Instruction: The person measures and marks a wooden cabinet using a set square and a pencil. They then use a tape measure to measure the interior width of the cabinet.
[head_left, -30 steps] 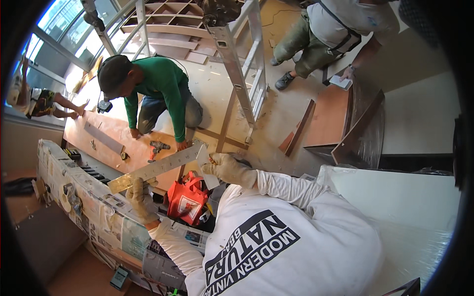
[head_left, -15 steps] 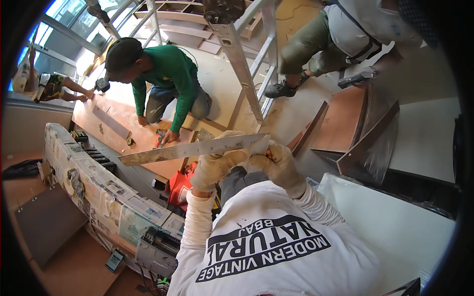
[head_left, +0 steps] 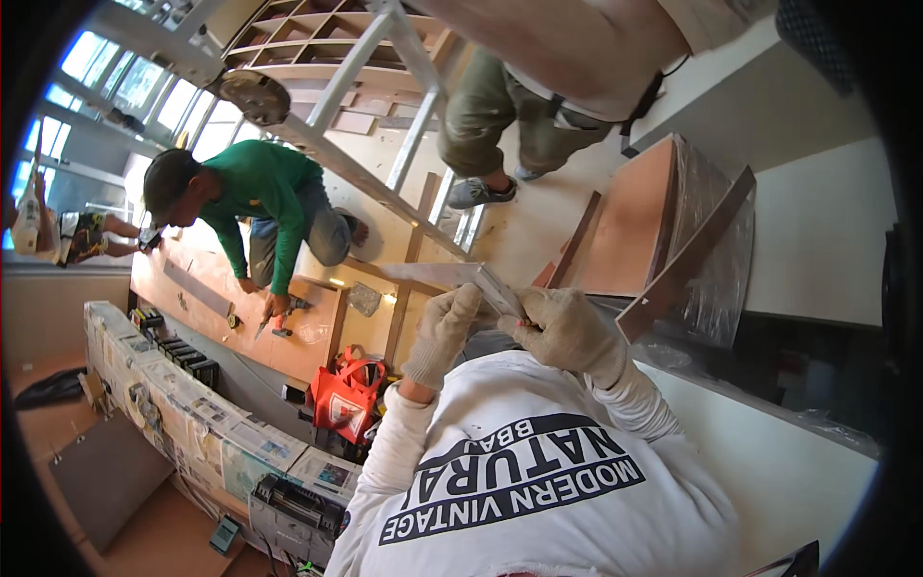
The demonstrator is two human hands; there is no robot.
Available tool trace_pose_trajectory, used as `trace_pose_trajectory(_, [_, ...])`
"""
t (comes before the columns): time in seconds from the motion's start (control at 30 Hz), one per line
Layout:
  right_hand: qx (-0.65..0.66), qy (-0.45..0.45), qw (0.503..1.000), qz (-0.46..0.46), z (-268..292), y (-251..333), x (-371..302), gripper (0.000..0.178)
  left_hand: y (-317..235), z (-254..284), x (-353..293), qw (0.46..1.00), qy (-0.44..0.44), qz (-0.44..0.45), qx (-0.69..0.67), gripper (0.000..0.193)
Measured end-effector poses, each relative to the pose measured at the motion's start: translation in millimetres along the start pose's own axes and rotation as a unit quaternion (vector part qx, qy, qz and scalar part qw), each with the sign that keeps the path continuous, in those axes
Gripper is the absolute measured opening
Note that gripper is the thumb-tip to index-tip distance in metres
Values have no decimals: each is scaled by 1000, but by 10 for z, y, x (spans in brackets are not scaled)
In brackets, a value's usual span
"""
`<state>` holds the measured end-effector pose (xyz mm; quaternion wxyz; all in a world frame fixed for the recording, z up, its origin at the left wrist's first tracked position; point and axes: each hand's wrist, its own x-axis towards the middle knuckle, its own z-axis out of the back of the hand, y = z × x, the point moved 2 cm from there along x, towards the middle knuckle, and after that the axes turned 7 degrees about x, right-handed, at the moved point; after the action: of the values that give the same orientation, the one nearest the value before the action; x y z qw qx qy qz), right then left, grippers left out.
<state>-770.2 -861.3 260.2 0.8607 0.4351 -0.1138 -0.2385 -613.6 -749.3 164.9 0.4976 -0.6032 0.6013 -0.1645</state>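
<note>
Both my hands, in pale knit work gloves, are raised in front of my chest. My left hand (head_left: 440, 335) is closed on a metal square (head_left: 431, 273), a flat steel blade that points away to the left. A thicker pale strip (head_left: 496, 291) meets the blade at its right end. My right hand (head_left: 569, 335) grips that end, thumb and fingers pressed together. A small red bit shows by the right thumb; I cannot make out what it belongs to.
A person in green (head_left: 264, 197) kneels over a wooden panel (head_left: 298, 341), hand at a drill (head_left: 285, 317). Another person (head_left: 538, 106) stands beyond my hands by an aluminium ladder (head_left: 361, 173). A red bag (head_left: 344, 399), paper-covered ledge (head_left: 197, 418) and wooden boards (head_left: 630, 226) surround me.
The square's blade has swung to point more away from me and looks shorter. My view has shifted; the standing person has moved left and nearer the ladder.
</note>
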Motion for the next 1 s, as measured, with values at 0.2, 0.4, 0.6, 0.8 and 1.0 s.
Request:
trace_pose_trajectory(0.2, [-197,-101,974,-40,249,-144,-601,24,-606,-309,160,805,-20,-355,476,48])
trace_pose_trajectory(0.4, [-174,-140,974,-40,31,74,-797,29,-430,-579,135,813,183,-316,454,54])
trace_pose_trajectory(0.6, [-199,-138,959,-147,-436,76,-1189,28,423,-731,7,890,105,-275,349,27])
trace_pose_trajectory(0.8, [-72,-224,945,-228,-594,49,-1497,14,421,-880,-23,926,210,-172,264,30])
trace_pose_trajectory(1.0, [75,-221,948,-215,-298,-148,-1883,15,321,-1104,130,866,411,-75,275,31])
